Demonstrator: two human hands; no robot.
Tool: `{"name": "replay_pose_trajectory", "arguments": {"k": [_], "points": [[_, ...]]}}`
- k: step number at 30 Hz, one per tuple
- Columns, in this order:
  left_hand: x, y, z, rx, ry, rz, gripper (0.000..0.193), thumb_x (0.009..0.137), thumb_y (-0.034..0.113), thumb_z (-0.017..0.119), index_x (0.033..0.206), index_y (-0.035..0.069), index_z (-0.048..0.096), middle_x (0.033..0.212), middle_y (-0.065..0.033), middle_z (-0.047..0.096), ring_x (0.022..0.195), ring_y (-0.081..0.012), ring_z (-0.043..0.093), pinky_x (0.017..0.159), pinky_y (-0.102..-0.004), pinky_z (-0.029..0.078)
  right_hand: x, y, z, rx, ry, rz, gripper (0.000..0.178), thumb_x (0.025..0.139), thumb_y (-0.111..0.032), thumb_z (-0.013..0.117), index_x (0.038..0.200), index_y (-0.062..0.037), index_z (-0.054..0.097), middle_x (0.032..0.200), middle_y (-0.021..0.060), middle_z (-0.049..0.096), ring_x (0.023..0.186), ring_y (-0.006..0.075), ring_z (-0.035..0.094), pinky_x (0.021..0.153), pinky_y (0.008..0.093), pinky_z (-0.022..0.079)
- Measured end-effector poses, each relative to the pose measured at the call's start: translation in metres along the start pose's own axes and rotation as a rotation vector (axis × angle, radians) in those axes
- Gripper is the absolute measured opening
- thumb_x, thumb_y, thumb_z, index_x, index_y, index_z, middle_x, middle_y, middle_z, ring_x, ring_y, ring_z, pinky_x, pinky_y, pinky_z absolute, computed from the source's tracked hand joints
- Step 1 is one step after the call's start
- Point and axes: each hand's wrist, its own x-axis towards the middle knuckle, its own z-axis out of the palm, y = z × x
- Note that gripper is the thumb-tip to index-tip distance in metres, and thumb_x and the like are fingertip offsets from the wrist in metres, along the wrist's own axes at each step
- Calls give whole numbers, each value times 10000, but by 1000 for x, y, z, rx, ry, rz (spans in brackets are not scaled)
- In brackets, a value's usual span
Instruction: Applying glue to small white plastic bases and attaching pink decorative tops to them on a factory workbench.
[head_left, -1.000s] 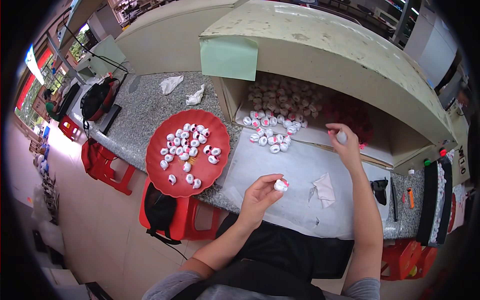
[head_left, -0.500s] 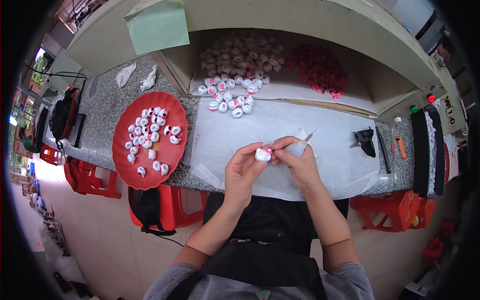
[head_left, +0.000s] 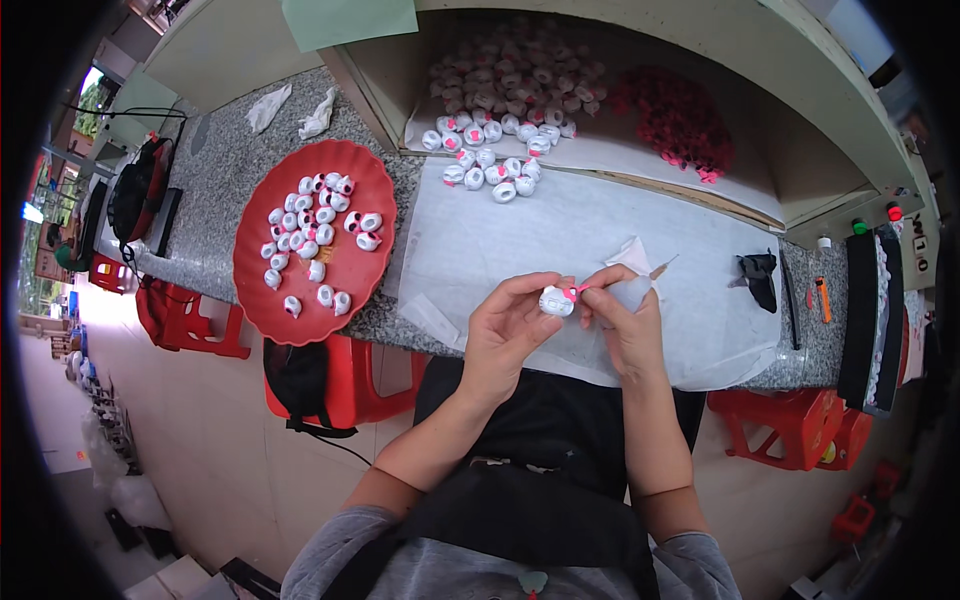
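Note:
In front of me, over the white sheet, my left hand (head_left: 500,335) is closed around a small white figurine head (head_left: 556,303). The head has moulded lines on its front. A small pink piece (head_left: 583,289) touches its right side, pinched between the thumb and finger of my right hand (head_left: 630,325). Tucked in that same hand is a pale squeeze bottle with a thin needle tip (head_left: 662,268); most of its body is hidden by the fingers. Beyond my hands, several similar white heads (head_left: 503,190), some with pink pieces, lie at the sheet's far edge.
A red scalloped tray (head_left: 262,315) at the left holds several white heads with dark parts. The shelf recess holds a heap of white heads (head_left: 520,75) and a pile of pink pieces (head_left: 690,130). A crumpled tissue (head_left: 628,255), black scrap (head_left: 757,275) and orange cutter (head_left: 823,300) lie right.
The whole view has shifted, so the bench things appear farther right and higher. The figurine head has turned slightly in my left fingers, and my right hand now covers more of the bottle.

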Motion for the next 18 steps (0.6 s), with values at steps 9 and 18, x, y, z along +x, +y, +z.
{"name": "replay_pose_trajectory", "arguments": {"k": [9,18], "points": [[1,-1,-11,427,-41,183,317,700,-84,537,1005,-13,490,1027,-132,492,941,-183,491,809,-282,391,-19,-10,9,-87,-15,-49,83,678,-11,603,725,11,537,642,49,530,515,79,458,460,189,365],[3,2,-9,577,-110,269,315,685,-75,564,988,-13,504,1016,-144,503,949,-189,485,795,-272,397,-17,-7,11,-128,16,-52,84,685,-25,613,713,0,537,641,38,532,518,72,450,468,183,360]]}}
